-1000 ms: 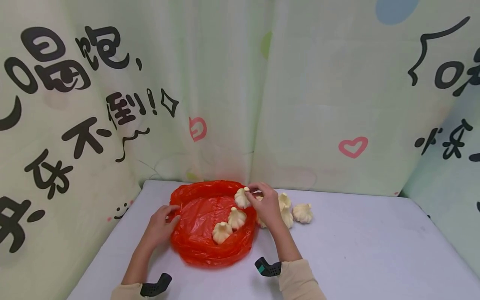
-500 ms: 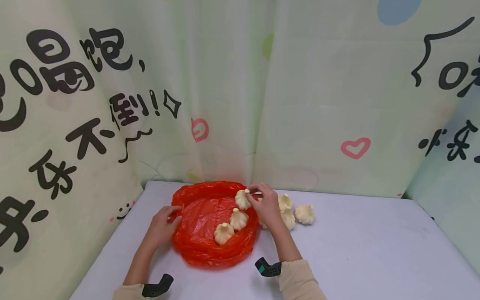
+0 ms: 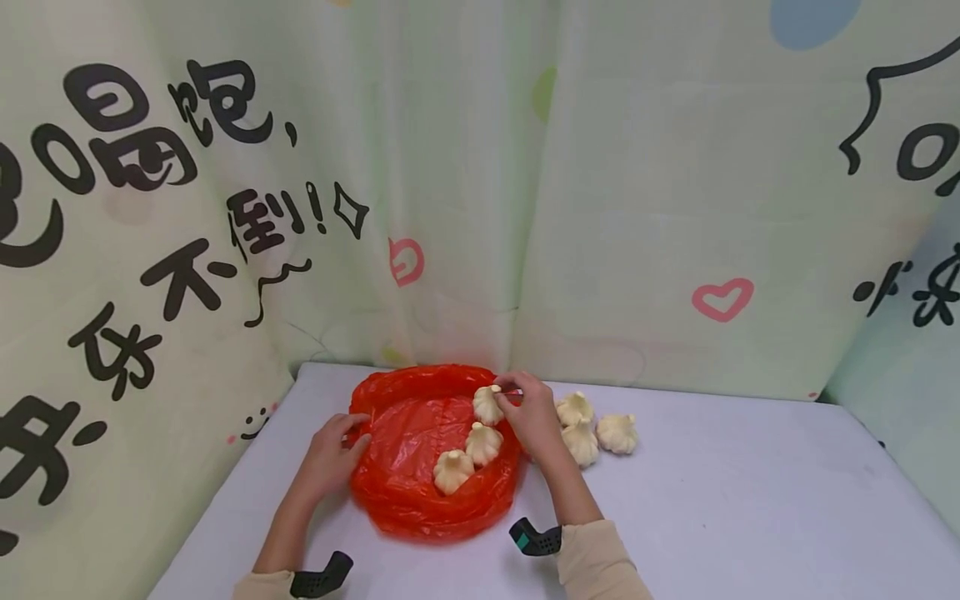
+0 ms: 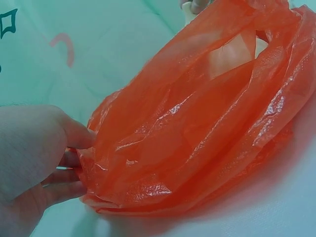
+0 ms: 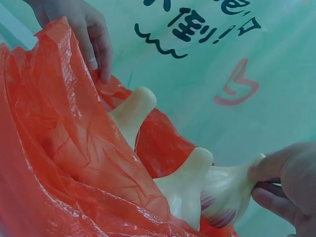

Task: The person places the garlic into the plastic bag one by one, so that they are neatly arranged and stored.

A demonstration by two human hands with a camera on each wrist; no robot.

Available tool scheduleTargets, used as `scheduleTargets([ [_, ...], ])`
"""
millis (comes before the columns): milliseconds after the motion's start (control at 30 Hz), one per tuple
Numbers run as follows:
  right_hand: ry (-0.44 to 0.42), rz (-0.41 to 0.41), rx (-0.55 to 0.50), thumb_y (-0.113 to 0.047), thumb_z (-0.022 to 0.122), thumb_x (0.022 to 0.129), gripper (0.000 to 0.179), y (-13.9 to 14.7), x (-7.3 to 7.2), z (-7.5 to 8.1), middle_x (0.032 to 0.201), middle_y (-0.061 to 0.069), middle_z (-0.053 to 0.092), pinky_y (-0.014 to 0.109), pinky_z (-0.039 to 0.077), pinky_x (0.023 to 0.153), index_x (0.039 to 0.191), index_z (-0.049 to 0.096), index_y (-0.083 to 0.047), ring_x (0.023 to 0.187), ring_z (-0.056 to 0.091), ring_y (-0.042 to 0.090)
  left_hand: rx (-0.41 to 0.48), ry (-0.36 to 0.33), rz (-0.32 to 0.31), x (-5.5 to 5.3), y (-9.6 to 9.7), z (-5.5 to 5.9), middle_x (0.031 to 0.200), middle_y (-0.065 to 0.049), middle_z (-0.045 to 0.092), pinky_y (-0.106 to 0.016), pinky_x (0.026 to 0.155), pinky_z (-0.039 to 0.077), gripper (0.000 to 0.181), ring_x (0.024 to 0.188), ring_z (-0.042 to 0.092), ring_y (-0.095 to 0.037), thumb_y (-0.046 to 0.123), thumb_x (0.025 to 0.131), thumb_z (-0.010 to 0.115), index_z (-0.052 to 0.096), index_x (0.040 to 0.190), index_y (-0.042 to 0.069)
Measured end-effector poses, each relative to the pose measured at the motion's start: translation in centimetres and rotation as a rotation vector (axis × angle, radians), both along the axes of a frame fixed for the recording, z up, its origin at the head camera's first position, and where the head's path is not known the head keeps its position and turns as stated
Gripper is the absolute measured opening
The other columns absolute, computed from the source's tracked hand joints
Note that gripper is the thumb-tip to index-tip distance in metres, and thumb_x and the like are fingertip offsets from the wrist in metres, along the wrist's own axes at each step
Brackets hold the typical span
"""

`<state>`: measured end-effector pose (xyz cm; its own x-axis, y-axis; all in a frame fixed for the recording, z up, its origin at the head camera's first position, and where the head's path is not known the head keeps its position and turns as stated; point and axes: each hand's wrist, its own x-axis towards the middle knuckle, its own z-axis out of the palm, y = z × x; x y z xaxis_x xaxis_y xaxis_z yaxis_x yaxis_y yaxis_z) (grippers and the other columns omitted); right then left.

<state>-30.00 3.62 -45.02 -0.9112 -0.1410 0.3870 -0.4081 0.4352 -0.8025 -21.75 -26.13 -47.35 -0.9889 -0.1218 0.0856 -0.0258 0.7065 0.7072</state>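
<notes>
A red plastic bag (image 3: 405,433) lies with its mouth wide open on the white table. My left hand (image 3: 330,458) holds its left rim between thumb and fingers, as the left wrist view shows the fingers (image 4: 64,182) at the plastic. With thumb and fingertips, my right hand (image 3: 534,421) pinches the stem of a garlic bulb (image 3: 487,406) at the bag's right rear side. In the right wrist view this garlic bulb (image 5: 227,192) has purplish streaks. Two more bulbs, a middle one (image 3: 483,444) and a front one (image 3: 453,472), sit inside the bag.
To the right of my right hand, a rear garlic bulb (image 3: 575,408), a nearer bulb (image 3: 581,442) and a right-hand bulb (image 3: 617,433) rest close together on the table (image 3: 720,500). A printed curtain (image 3: 615,208) hangs behind the table and along both sides.
The head view has turned slightly, so the scene sits a little further right. Both hands keep their holds, and the pinched garlic bulb has barely moved relative to the bag.
</notes>
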Motion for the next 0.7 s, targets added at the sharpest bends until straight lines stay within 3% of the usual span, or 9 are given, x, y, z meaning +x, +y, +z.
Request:
scheduleTargets([
  [700, 0.037, -0.071, 0.166, -0.007, 0.069, 0.087, 0.016, -0.5, -0.08, -0.31, 0.1, 0.01, 0.071, 0.037, 0.06, 0.081, 0.103, 0.073, -0.007, 0.092, 0.067, 0.024, -0.001, 0.01, -0.004, 0.1, 0.12, -0.14, 0.124, -0.012, 0.056, -0.044, 0.086, 0.058, 0.041, 0.112, 0.055, -0.027, 0.015, 0.091, 0.064, 0.056, 0.13, 0.009],
])
